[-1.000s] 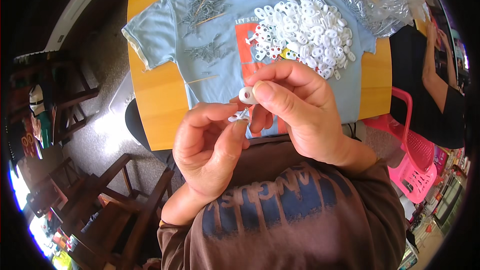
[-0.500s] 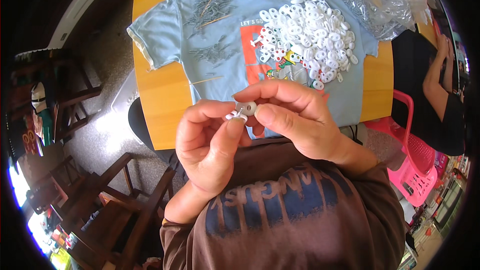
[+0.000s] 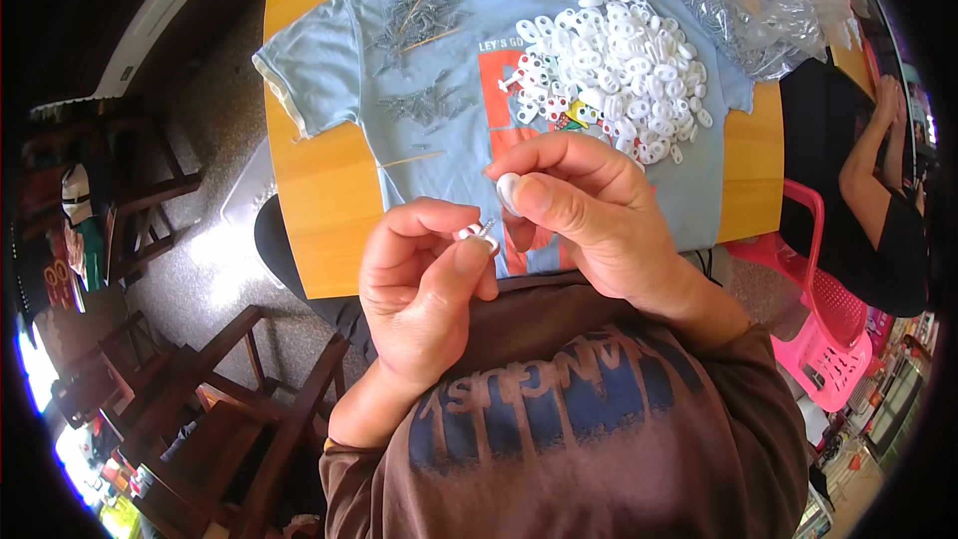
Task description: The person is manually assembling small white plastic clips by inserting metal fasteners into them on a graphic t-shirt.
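Over the counter's (image 3: 329,240) near edge, left hand (image 3: 424,289) pinches a screw (image 3: 486,231); right hand (image 3: 589,215) grips a white clip (image 3: 508,192). Clip pile (image 3: 609,60) sits well beyond.

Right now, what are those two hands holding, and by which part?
The left hand pinches a small white plastic piece with a metal screw at its fingertips. The right hand holds a white plastic piece by its edge, between thumb and forefinger.

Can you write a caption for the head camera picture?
Left hand and right hand pinch small white plastic pieces above a blue T-shirt.
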A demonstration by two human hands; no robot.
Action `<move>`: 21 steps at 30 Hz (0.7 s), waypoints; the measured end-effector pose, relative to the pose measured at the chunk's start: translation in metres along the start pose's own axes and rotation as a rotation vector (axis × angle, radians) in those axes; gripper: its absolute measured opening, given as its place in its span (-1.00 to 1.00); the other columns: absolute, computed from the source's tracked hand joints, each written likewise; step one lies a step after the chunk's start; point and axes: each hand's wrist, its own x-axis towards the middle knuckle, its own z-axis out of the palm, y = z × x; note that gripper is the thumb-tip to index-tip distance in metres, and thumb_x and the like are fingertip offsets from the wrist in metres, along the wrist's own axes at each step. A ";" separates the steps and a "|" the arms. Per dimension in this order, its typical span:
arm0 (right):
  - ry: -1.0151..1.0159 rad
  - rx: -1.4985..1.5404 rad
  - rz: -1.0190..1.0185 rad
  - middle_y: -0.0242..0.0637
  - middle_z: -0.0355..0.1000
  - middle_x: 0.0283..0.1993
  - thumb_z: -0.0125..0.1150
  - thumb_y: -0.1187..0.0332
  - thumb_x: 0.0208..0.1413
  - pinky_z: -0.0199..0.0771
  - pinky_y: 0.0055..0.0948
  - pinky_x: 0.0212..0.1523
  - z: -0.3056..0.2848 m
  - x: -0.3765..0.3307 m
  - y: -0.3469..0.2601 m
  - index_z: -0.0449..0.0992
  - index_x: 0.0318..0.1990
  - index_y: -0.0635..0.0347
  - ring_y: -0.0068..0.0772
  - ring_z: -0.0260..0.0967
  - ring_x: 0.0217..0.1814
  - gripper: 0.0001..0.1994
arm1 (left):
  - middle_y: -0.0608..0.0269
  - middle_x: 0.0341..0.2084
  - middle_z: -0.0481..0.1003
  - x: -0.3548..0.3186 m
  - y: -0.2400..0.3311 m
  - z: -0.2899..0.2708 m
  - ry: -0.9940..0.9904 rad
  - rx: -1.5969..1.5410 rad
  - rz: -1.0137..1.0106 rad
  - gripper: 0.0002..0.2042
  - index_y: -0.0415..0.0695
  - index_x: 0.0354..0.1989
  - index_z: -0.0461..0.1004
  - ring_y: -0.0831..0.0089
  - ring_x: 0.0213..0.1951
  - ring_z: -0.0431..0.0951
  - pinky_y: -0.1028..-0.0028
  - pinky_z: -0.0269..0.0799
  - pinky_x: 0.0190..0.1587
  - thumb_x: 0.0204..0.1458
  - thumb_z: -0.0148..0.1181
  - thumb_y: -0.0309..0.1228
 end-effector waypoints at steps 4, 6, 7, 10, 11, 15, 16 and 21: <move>0.048 -0.087 0.002 -0.51 0.37 -0.46 0.15 0.31 0.12 0.22 -0.75 -0.55 0.005 -0.002 -0.004 0.49 -0.19 0.22 -0.81 0.22 -0.47 -0.81 | 0.27 -0.44 0.42 -0.002 0.001 0.003 0.011 0.049 -0.013 -0.83 -0.28 -0.21 0.37 0.63 -0.54 0.38 0.66 0.31 -0.48 0.00 0.06 -0.67; 0.048 -0.094 0.010 -0.52 0.37 -0.46 0.15 0.30 0.12 0.21 -0.76 -0.55 0.006 -0.003 -0.005 0.49 -0.19 0.22 -0.81 0.21 -0.48 -0.80 | 0.28 -0.42 0.42 -0.002 0.001 0.004 -0.001 0.096 -0.011 -0.83 -0.27 -0.21 0.37 0.64 -0.53 0.38 0.67 0.33 -0.47 -0.01 0.06 -0.68; 0.042 -0.102 -0.008 -0.52 0.36 -0.47 0.15 0.31 0.12 0.19 -0.76 -0.55 0.007 -0.003 -0.005 0.49 -0.19 0.22 -0.81 0.20 -0.49 -0.80 | 0.28 -0.42 0.42 -0.002 0.002 0.005 -0.001 0.096 -0.011 -0.83 -0.27 -0.21 0.37 0.64 -0.53 0.38 0.67 0.33 -0.47 -0.01 0.06 -0.68; 0.026 -0.154 -0.053 -0.52 0.35 -0.48 0.14 0.32 0.12 0.16 -0.76 -0.56 0.006 -0.004 -0.006 0.50 -0.19 0.22 -0.82 0.18 -0.50 -0.81 | 0.29 -0.41 0.42 -0.002 0.000 0.006 -0.003 0.075 -0.006 -0.83 -0.27 -0.22 0.37 0.66 -0.52 0.38 0.68 0.33 -0.47 0.00 0.06 -0.68; 0.012 -0.196 -0.078 -0.52 0.35 -0.48 0.14 0.33 0.12 0.15 -0.77 -0.57 0.006 -0.004 -0.007 0.50 -0.18 0.23 -0.83 0.18 -0.51 -0.81 | 0.30 -0.41 0.42 -0.002 0.000 0.005 0.001 0.077 -0.010 -0.83 -0.27 -0.22 0.37 0.66 -0.52 0.38 0.69 0.33 -0.47 -0.01 0.06 -0.68; 0.005 -0.314 -0.176 -0.48 0.36 -0.47 0.14 0.38 0.12 0.15 -0.73 -0.55 0.005 -0.004 -0.006 0.50 -0.19 0.24 -0.79 0.19 -0.49 -0.84 | 0.31 -0.40 0.42 -0.002 -0.001 0.004 0.002 0.096 -0.012 -0.83 -0.27 -0.22 0.37 0.68 -0.53 0.37 0.70 0.31 -0.47 -0.01 0.07 -0.68; 0.008 -0.398 -0.251 -0.42 0.35 -0.41 0.11 0.42 0.13 0.22 -0.71 -0.45 0.005 -0.005 -0.005 0.48 -0.17 0.29 -0.73 0.23 -0.44 -0.83 | 0.31 -0.40 0.42 -0.002 -0.002 0.004 0.002 0.096 -0.011 -0.83 -0.27 -0.22 0.37 0.68 -0.53 0.37 0.70 0.31 -0.47 -0.01 0.07 -0.68; 0.015 -0.486 -0.339 -0.37 0.34 -0.37 0.07 0.48 0.14 0.28 -0.66 -0.36 0.006 -0.004 -0.006 0.47 -0.15 0.33 -0.66 0.27 -0.38 -0.83 | 0.32 -0.41 0.42 -0.001 -0.002 0.003 0.001 0.126 0.010 -0.84 -0.27 -0.23 0.37 0.69 -0.53 0.36 0.71 0.29 -0.46 -0.01 0.08 -0.68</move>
